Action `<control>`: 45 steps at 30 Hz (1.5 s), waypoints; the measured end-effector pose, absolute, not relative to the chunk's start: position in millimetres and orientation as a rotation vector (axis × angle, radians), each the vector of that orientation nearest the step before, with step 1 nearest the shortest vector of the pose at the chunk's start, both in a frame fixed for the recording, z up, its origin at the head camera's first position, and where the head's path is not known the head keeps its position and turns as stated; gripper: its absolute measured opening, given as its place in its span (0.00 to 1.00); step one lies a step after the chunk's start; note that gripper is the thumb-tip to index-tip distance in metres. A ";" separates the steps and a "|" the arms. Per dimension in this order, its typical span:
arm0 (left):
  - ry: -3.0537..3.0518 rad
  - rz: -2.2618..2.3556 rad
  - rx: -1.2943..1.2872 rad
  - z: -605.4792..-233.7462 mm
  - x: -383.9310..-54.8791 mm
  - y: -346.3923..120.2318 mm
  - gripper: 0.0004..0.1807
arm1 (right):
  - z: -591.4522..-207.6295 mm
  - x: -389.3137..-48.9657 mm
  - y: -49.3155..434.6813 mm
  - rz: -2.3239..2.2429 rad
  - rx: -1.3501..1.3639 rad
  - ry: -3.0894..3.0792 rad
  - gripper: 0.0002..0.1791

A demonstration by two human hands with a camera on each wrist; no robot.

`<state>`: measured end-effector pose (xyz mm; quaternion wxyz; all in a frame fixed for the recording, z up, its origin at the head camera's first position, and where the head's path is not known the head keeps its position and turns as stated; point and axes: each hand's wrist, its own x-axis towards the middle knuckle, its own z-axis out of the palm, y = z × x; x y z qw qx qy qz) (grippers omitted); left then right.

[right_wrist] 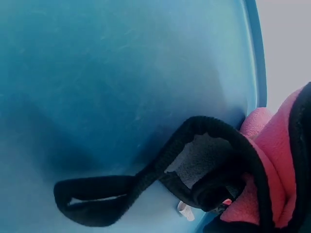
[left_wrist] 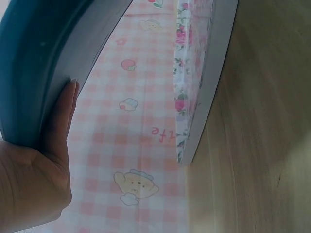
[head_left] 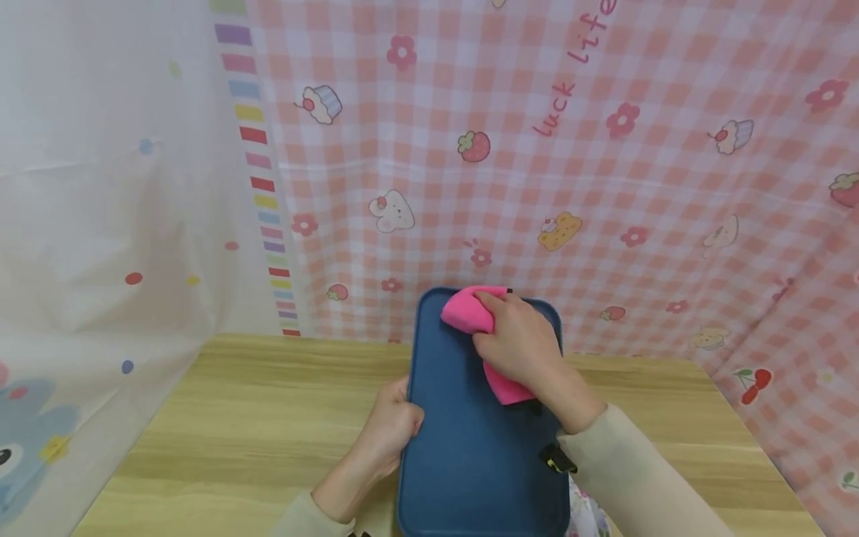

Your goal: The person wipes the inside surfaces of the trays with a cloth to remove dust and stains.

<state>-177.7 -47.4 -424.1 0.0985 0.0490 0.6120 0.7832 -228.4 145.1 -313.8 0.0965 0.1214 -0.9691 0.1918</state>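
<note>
A blue rectangular tray [head_left: 463,462] with a raised rim is held up above the wooden table. My left hand [head_left: 385,429] grips its left edge; in the left wrist view, fingers [left_wrist: 60,116] lie against the tray's underside. My right hand [head_left: 523,339] holds a bunched pink cloth [head_left: 466,312] against the inner face of the tray, near its far end. The right wrist view shows the cloth's black edging [right_wrist: 199,126] looping over the blue surface, with a small white tag [right_wrist: 185,210]. The right hand's fingertips are partly hidden by the cloth.
A floral-patterned item [head_left: 585,514] stands partly behind the tray's near right corner; the left wrist view shows its flowery side [left_wrist: 182,97] on the wooden table [head_left: 268,425]. A pink checked curtain [head_left: 429,179] hangs behind, with a white curtain [head_left: 101,224] at left.
</note>
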 end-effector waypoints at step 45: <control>1.673 2.361 0.152 -424.9 -175.1 -47.1 0.34 | -334.6 -213.4 156.7 0.069 1.074 -2.536 0.27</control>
